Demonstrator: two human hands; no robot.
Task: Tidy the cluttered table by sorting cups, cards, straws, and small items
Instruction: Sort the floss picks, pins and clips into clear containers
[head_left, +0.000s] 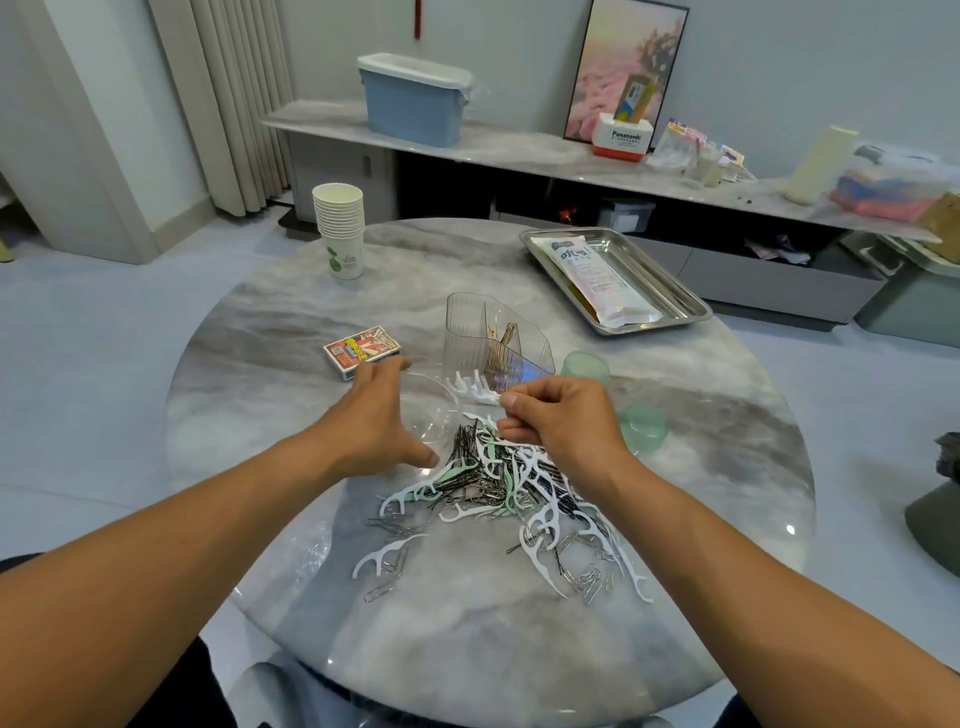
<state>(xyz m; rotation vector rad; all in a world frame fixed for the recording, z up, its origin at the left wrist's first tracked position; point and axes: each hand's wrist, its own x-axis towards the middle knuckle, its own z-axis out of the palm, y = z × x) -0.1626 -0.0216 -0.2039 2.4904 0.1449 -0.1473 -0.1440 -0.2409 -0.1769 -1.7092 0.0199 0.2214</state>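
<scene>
Heaped in a mixed pile (511, 499) near the middle of the round tabletop (701, 447): white and mint floss picks, dark hairpins and silver paper clips, too tangled to count, the pile's long axis slanting from far-left to near-right. Just beyond the pile, a clear ribbed holder (488, 340) standing upright with a few gold pins inside, and a short row of white picks (475, 389) at its foot. Above the far edge of the pile, the right hand (563, 418), fingers (511, 402) curled with thumb and forefinger pinched together; whatever is pinched is too small to make out. Left of the pile, the left hand (376, 415), fingers spread and relaxed, reaching over a clear shallow dish (431, 410); contact cannot be told. Right of the pile, two green caps (641, 428). Farther left of the holder, one card box (362, 352) lying flat. Far left beyond it, one stack of paper cups (340, 228), upright. Far right, one steel tray (691, 296) holding one long straw packet (597, 278), its length running along the tray.
</scene>
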